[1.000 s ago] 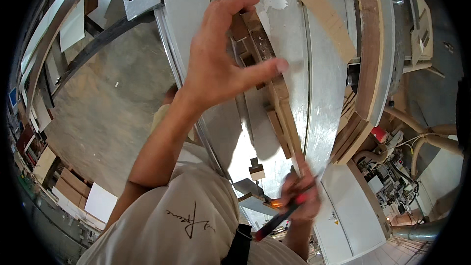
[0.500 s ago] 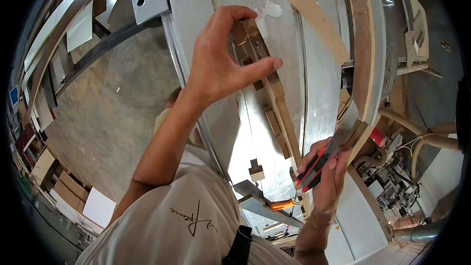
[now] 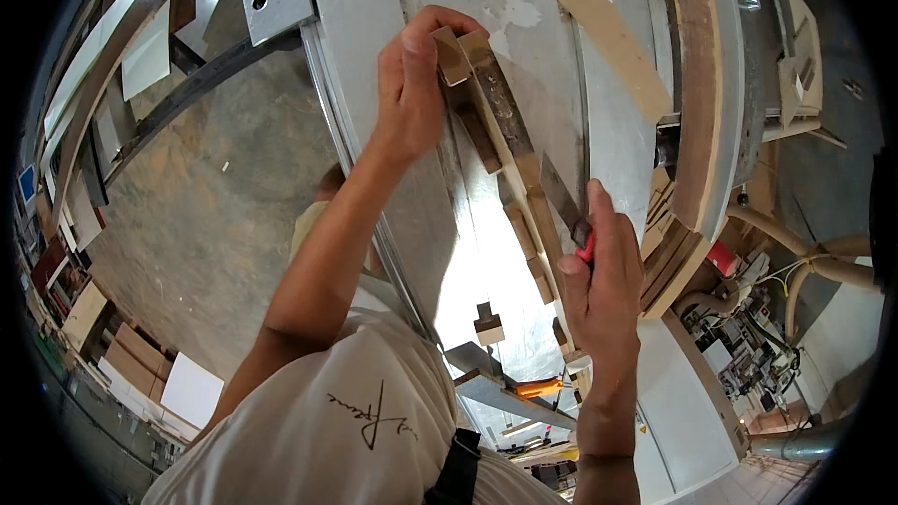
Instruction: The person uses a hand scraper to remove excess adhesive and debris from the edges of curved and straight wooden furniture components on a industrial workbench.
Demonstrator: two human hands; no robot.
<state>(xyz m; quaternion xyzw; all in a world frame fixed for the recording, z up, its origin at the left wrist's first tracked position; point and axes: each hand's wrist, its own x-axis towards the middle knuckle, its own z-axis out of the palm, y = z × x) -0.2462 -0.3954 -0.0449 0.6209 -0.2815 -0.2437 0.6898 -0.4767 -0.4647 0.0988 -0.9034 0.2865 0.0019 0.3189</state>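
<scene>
My left hand (image 3: 416,84) closes round the far end of a long wooden piece (image 3: 510,126), beside a small wooden block (image 3: 452,58) at its tip. Its fingers curl over the end. The wooden piece lies on a metal table, with a dark, worn upper face at its far part and smaller blocks along its left side. My right hand (image 3: 603,271) is wrapped round the red handle of a flat-bladed tool (image 3: 561,194). The blade points up and left, close against the wood's right side; whether it touches, I cannot tell. Most of the handle is hidden.
The metal table (image 3: 365,47) has a long groove. A pale wooden strip (image 3: 599,28) crosses its far side. A T-shaped wooden bit (image 3: 487,325) and an orange-handled tool (image 3: 540,388) lie nearer me. A curved-looking wood-faced fence (image 3: 697,84) stands to the right.
My left hand has gone from spread fingers to a grip on the wood's far end. My right hand has brought the flat-bladed tool up and left, from beside the fence to the wood.
</scene>
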